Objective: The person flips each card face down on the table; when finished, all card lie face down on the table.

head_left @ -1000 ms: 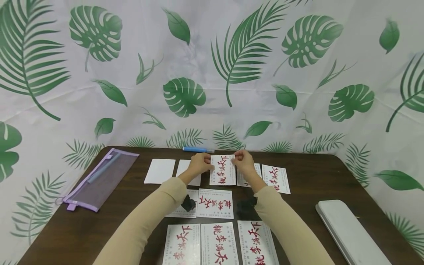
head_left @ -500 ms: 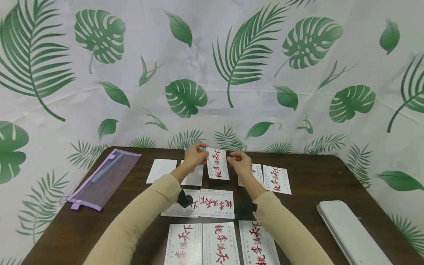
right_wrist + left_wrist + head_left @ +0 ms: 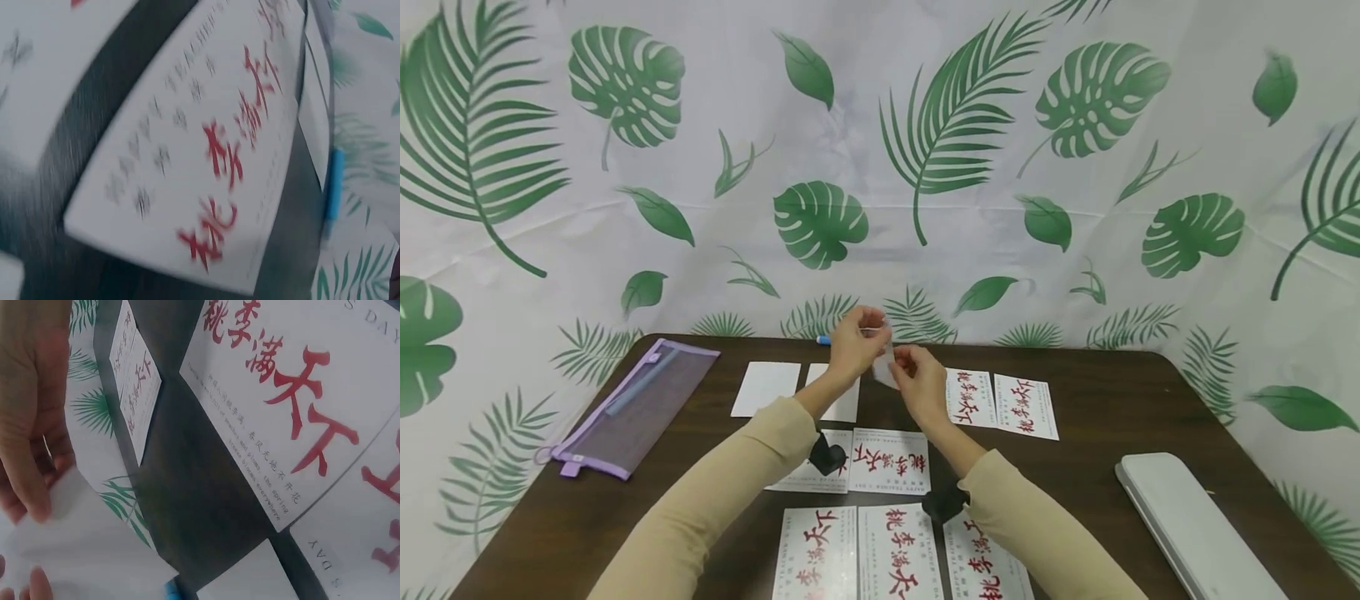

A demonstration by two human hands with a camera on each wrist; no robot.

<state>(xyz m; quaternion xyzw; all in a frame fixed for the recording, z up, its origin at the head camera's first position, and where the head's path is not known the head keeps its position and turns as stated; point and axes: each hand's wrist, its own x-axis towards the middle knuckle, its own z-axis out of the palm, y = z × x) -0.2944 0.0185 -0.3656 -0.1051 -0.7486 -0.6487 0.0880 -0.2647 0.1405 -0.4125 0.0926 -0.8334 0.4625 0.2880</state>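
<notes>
Above the far middle of the surface, the left hand pinches a card that the right hand seems to pinch too, so uneven twisting could crease it, or a loose grip drop it onto the blank card.
</notes>
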